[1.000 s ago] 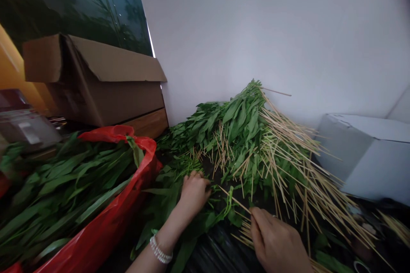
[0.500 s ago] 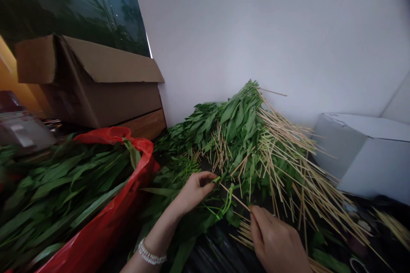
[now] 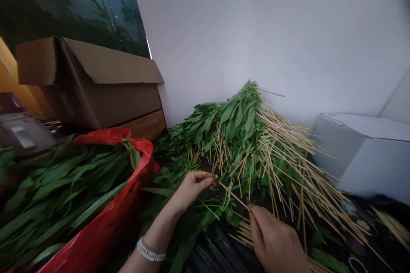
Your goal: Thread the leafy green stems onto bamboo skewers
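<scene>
My left hand (image 3: 194,187) is closed in a pinch on a green stem (image 3: 216,177), whose cut end shows at the fingertips. My right hand (image 3: 275,236) grips a thin wooden skewer (image 3: 235,197) by its near end. The skewer slants up to the left, and its tip meets or nearly meets the stem; the exact contact is too small to tell. Below and between the hands lie loose green stems (image 3: 221,210) and leaves. More skewers (image 3: 244,231) lie beside my right hand. Behind them is a heap of leafy greens (image 3: 241,113) threaded on skewers.
At the left stands a red plastic bag (image 3: 96,226) full of long green leaves (image 3: 48,192). An open cardboard box (image 3: 105,102) is behind it. To the right sits a white box (image 3: 378,158), against the wall (image 3: 272,30). Black plastic (image 3: 211,251) covers the front surface.
My left fingers have shifted slightly and turned the stem, so its end now points more toward the skewer. My right hand has barely moved, still holding the skewer.
</scene>
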`<state>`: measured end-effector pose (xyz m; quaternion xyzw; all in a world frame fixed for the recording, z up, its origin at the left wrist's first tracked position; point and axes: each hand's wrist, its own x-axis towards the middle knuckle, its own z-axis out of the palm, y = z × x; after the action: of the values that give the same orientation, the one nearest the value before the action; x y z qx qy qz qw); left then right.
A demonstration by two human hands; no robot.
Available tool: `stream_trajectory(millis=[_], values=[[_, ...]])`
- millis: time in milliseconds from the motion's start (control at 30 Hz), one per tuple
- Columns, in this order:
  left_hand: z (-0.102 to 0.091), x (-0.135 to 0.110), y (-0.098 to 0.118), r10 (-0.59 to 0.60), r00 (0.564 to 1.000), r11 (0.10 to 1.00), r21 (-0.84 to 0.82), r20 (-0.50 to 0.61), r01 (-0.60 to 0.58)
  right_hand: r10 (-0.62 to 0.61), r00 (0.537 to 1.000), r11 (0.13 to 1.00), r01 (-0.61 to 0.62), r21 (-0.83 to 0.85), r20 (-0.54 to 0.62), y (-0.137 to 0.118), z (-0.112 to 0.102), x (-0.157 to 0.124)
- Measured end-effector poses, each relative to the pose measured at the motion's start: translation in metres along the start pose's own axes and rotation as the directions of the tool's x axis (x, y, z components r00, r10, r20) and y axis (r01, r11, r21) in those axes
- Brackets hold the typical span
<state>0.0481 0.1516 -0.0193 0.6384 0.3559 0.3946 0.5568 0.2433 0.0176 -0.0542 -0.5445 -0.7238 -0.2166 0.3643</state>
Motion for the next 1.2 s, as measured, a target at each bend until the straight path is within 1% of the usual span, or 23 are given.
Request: stream_trajectory(millis=[133, 367, 533, 633, 700, 933, 1100, 1200], values=[[0.001, 0.0, -0.001, -0.015, 1.0, 1.0, -0.027, 0.0, 0.015, 0.007, 1.0, 1.0, -0.007, 0.006, 0.006, 0.0, 0.0, 0.0], [0.0, 0.001, -0.003, -0.004, 1.0, 1.0, -0.026, 0.026, 0.005, 0.007, 1.0, 1.0, -0.007, -0.001, 0.009, -0.001, 0.001, -0.001], [-0.001, 0.002, -0.006, 0.011, 0.999, 0.998, 0.057, 0.034, -0.013, 0.005, 1.0, 1.0, -0.004, -0.011, 0.027, -0.001, 0.002, -0.002], [0.0, 0.004, -0.009, 0.023, 0.998, 0.993, 0.11, 0.063, -0.029, -0.01, 0.999, 1.0, 0.01, -0.019, 0.035, -0.001, 0.004, -0.004], [0.0, 0.004, -0.011, 0.021, 0.996, 0.992, 0.119, 0.084, -0.031, -0.011, 0.999, 1.0, 0.012, -0.02, 0.038, -0.001, 0.005, -0.005], [-0.006, 0.002, -0.006, -0.039, 0.995, 0.999, -0.002, 0.097, 0.039, -0.012, 0.999, 0.999, 0.01, 0.049, 0.039, -0.001, 0.005, -0.006], [-0.006, 0.001, -0.007, -0.08, 0.982, 0.994, -0.064, 0.171, 0.092, -0.023, 0.999, 0.997, 0.021, 0.074, 0.029, -0.001, 0.009, -0.008], [-0.002, -0.001, -0.009, -0.082, 0.967, 0.995, -0.042, 0.241, 0.095, -0.038, 0.999, 0.997, 0.036, 0.065, 0.028, -0.003, 0.01, -0.009]])
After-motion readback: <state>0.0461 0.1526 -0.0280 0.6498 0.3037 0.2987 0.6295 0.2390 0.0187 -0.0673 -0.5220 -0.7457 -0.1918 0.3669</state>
